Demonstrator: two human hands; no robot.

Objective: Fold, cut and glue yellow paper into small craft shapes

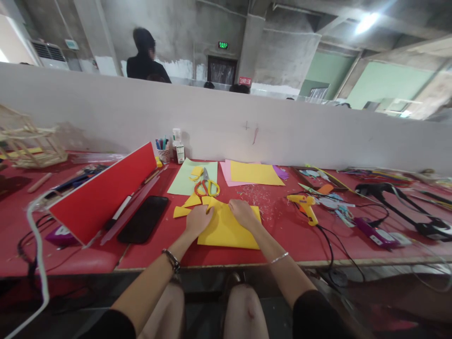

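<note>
A sheet of yellow paper (228, 233) lies in front of me on the red table, its upper left part bent up. My left hand (198, 220) is closed on the paper's left side, thumb and fingers pinching it. On the upper right part of the sheet, my right hand (243, 214) has its fingers curled in and pressed on the paper; its fingertips are partly hidden. Just beyond my hands lie scissors (205, 184) with red and yellow handles. Yellow paper scraps (181, 212) lie beside my left hand.
Light green paper (181, 181) and a yellow sheet (256, 173) over pink paper lie farther back. A black phone (143, 220) and an upright red board (106, 193) stand left. A yellow glue gun (305, 205) with its cord lies right. A pale partition (212, 113) borders the back.
</note>
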